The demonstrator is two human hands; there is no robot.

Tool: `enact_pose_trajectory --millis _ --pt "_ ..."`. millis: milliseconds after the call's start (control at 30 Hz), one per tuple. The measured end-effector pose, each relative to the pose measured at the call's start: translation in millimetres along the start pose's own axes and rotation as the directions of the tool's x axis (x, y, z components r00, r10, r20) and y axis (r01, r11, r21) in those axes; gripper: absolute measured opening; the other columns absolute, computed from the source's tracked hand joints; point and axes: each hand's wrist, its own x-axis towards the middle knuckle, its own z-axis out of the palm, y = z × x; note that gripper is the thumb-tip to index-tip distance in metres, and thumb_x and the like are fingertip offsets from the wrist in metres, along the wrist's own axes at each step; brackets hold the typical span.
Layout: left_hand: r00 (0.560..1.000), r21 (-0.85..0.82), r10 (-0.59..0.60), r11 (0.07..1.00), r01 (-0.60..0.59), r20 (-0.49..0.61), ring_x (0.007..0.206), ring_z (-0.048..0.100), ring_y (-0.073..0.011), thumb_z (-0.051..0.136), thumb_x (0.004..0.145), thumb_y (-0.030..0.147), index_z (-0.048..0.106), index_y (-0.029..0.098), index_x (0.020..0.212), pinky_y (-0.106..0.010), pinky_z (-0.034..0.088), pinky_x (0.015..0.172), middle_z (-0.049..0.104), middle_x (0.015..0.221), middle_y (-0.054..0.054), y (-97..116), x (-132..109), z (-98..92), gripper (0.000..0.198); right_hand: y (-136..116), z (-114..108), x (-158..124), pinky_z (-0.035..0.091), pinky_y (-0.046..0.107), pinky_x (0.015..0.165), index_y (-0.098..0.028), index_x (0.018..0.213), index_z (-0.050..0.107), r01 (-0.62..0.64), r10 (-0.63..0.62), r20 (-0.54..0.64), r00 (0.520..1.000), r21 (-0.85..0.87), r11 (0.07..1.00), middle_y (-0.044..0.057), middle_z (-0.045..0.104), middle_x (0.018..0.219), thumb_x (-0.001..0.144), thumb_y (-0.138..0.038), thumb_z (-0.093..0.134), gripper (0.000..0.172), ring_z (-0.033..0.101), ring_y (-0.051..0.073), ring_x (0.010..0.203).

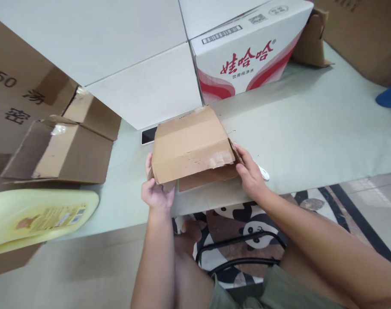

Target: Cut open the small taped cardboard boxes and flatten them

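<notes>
A brown cardboard box (190, 139) lies between my hands near the table's front edge, with a flap on the near side and a strip of shiny tape on it. My left hand (157, 192) grips its near left corner, the fingers curled at the side and partly hidden. At the right end my right hand (251, 174) pinches the box's side flap between thumb and fingers. Under the near flap another cardboard panel (208, 178) shows. Partly behind the right hand is a white object (264, 173), its kind unclear.
A phone-like device (148, 135) lies behind the box. White cartons (144, 86) and a red-and-white water carton (247, 64) stand at the back. Brown boxes (82, 150) and a pale yellow bottle (44, 214) are at left. Something blue (390, 98) is at the right edge.
</notes>
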Motion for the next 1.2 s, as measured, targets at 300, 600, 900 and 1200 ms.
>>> enact_pose_trajectory --millis 300,600,900,1200 --pt "0.995 0.007 -0.068 0.998 0.069 -0.072 0.123 0.060 -0.0286 0.057 0.080 0.061 0.067 0.032 0.120 -0.040 0.052 0.094 0.067 0.130 -0.004 -1 0 5.1 0.050 15 1 3 0.041 0.054 0.114 -0.027 0.123 0.052 -0.085 0.089 -0.013 0.996 0.188 0.978 0.009 0.061 0.129 0.085 -0.079 0.048 0.065 0.056 0.031 0.128" --pt "0.982 0.171 -0.058 0.981 0.089 -0.179 0.105 0.066 -0.0242 0.072 0.075 0.060 0.062 0.026 0.110 -0.033 0.052 0.084 0.069 0.114 -0.005 -10 5 3.3 0.050 6 4 6 0.046 0.050 0.108 -0.027 0.116 0.053 -0.148 0.155 -0.025 0.988 0.186 0.971 0.009 0.062 0.121 0.080 -0.068 0.059 0.055 0.058 0.029 0.120" --pt "0.981 0.205 -0.092 0.971 0.127 -0.170 0.103 0.067 -0.0244 0.073 0.073 0.063 0.061 0.027 0.112 -0.032 0.053 0.082 0.069 0.114 -0.005 -7 3 8.4 0.055 5 1 8 0.046 0.051 0.108 -0.026 0.111 0.054 -0.180 0.182 0.005 0.983 0.189 0.965 0.008 0.064 0.115 0.074 -0.081 0.059 0.066 0.060 0.030 0.117" --pt "0.974 0.172 -0.094 0.976 0.131 -0.208 0.106 0.067 -0.0250 0.072 0.075 0.062 0.064 0.026 0.112 -0.032 0.054 0.083 0.070 0.114 -0.006 -8 4 8.7 0.052 7 3 8 0.048 0.050 0.106 -0.027 0.111 0.054 -0.187 0.191 0.002 0.982 0.195 0.963 0.008 0.063 0.115 0.073 -0.083 0.060 0.068 0.060 0.029 0.114"
